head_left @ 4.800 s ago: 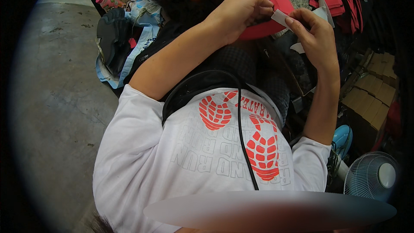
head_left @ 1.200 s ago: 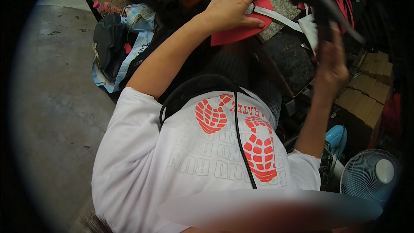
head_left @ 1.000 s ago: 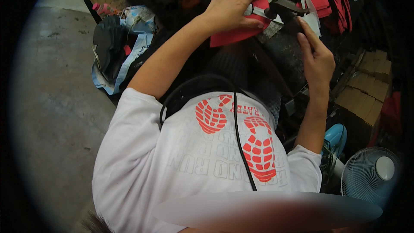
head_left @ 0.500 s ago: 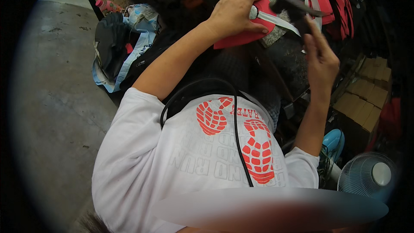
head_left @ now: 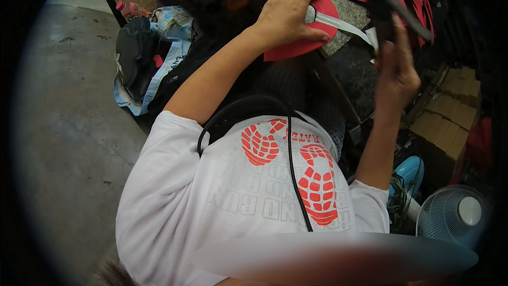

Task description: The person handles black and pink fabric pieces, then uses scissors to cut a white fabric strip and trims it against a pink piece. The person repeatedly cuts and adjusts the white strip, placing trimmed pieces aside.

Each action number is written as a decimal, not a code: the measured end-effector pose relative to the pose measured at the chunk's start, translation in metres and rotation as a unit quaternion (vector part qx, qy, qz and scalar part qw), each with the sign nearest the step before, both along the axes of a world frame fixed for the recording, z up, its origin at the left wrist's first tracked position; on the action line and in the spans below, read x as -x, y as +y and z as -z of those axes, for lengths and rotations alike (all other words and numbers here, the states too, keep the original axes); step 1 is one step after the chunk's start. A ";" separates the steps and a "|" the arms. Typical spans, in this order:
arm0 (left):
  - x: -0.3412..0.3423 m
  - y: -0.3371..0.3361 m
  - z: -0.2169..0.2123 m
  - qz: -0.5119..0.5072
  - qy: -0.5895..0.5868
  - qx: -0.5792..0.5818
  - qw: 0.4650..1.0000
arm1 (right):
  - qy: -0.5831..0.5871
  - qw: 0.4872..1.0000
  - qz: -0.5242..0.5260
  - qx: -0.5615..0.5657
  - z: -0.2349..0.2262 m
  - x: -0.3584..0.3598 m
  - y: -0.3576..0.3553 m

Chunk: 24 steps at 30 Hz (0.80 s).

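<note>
My left hand (head_left: 291,17) lies with fingers spread over a flat, curved red piece (head_left: 296,48), pressing it on a grey speckled slab (head_left: 346,0). A white strip (head_left: 343,24) runs across the red piece and off its right side, beyond my thumb. To the right, my right hand (head_left: 398,69) is closed round the handle of a hammer (head_left: 398,6). Its dark head is raised above the work surface, apart from the red piece, and blurred by motion. The hammer partly hides more red pieces (head_left: 423,21) behind it.
Brown cardboard boxes (head_left: 442,127) stand at the right, with a fan (head_left: 450,214) and a blue shoe-like object (head_left: 410,172) nearer. At the left, a bag (head_left: 174,53) and black soles or shoes (head_left: 135,47) sit beside a pink bottle (head_left: 132,8). A black cable crosses my shirt.
My right hand has shifted slightly right, and the hammer has swung up and away from the red piece. My left hand and the red piece have barely moved.
</note>
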<state>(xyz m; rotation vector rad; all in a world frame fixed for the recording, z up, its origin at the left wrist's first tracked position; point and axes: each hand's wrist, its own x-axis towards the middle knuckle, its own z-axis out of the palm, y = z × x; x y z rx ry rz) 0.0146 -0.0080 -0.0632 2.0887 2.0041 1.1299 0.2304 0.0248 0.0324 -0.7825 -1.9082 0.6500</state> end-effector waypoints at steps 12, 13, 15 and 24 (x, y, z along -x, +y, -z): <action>0.000 -0.002 -0.002 0.001 -0.002 0.004 1.000 | -0.161 0.982 0.081 0.051 0.022 -0.029 -0.002; 0.000 -0.002 -0.002 0.002 0.000 0.005 1.000 | -0.239 0.967 0.074 0.049 0.022 -0.029 -0.001; 0.000 0.000 -0.001 -0.001 0.009 -0.013 1.000 | -0.260 0.962 0.079 0.004 0.020 -0.030 0.000; -0.001 -0.003 -0.006 0.001 -0.003 0.017 1.000 | -0.200 0.974 0.039 -0.097 0.026 -0.022 0.000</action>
